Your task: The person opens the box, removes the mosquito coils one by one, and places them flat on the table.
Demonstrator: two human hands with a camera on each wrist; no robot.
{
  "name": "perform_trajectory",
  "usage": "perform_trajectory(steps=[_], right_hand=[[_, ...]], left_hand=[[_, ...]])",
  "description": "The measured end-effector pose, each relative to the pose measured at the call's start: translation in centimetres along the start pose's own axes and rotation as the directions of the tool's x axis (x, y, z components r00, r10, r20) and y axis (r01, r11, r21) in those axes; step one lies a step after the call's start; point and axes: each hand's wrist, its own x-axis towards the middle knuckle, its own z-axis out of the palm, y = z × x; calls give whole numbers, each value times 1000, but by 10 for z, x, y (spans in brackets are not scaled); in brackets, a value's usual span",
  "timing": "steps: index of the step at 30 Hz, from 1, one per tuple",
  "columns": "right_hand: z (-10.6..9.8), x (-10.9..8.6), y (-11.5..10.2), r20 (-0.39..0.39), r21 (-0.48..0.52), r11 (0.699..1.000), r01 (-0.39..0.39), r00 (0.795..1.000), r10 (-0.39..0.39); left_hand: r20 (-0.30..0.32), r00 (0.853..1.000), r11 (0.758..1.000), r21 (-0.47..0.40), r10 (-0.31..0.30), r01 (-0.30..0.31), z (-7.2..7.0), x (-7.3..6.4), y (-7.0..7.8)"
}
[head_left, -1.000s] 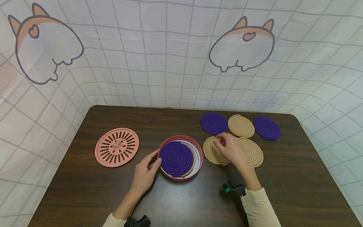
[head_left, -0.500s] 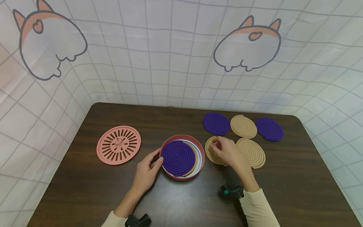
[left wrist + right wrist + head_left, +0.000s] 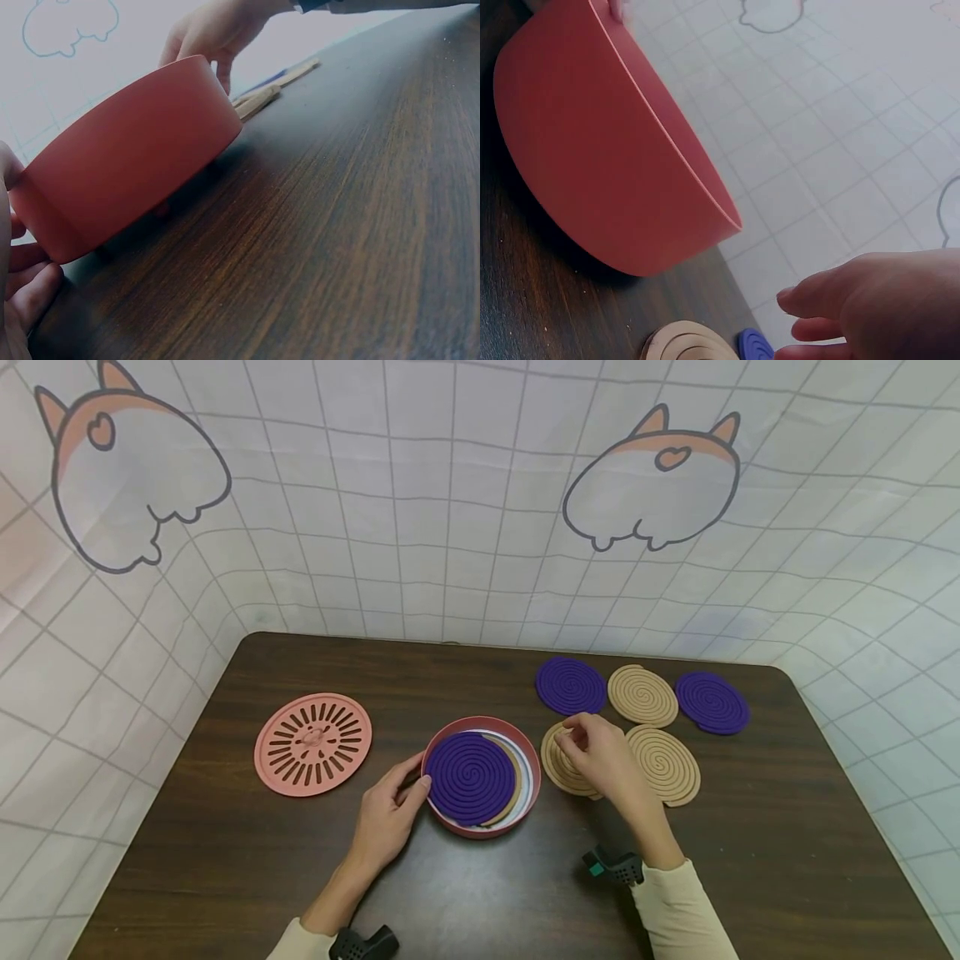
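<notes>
In the head view my left hand (image 3: 384,818) grips the side of a round red mosquito coil box (image 3: 480,835), thumb at its rim. Fingers also show beneath the red wall of the box (image 3: 135,142) in the left wrist view. A purple mosquito coil (image 3: 471,777) lies inside, partly covering a tan one. My right hand (image 3: 609,762) hovers with bent fingers close over a tan mosquito coil (image 3: 558,768), partly hiding it. The right wrist view shows nothing between the thumb and fingers of this hand (image 3: 885,307), above the tan coil (image 3: 690,345).
A pink slotted lid (image 3: 312,743) lies left of the box. Behind the right hand are two purple coils, one at left (image 3: 570,685) and one at right (image 3: 712,702), with a tan coil (image 3: 642,696) between. Another tan coil (image 3: 666,764) lies beside the right wrist.
The right hand stays over the same tan coil, its fingers shifting slightly. The left hand and box keep their places; the head view has turned a little.
</notes>
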Motion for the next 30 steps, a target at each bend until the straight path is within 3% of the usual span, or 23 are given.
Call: perform_trajectory(steps=[13, 21, 30], right_hand=[[-2, -4, -17, -77, 54, 998, 33, 997, -29], [3, -8, -30, -120, 76, 991, 111, 988, -102], [10, -10, -41, -146, 20, 991, 134, 981, -130]], left_hand=[[-3, 1000, 1000, -2, -2, 2, 1, 0, 0], [-2, 1000, 1000, 10, -7, 7, 1, -1, -1], [-2, 1000, 1000, 2, -11, 11, 1, -1, 2]])
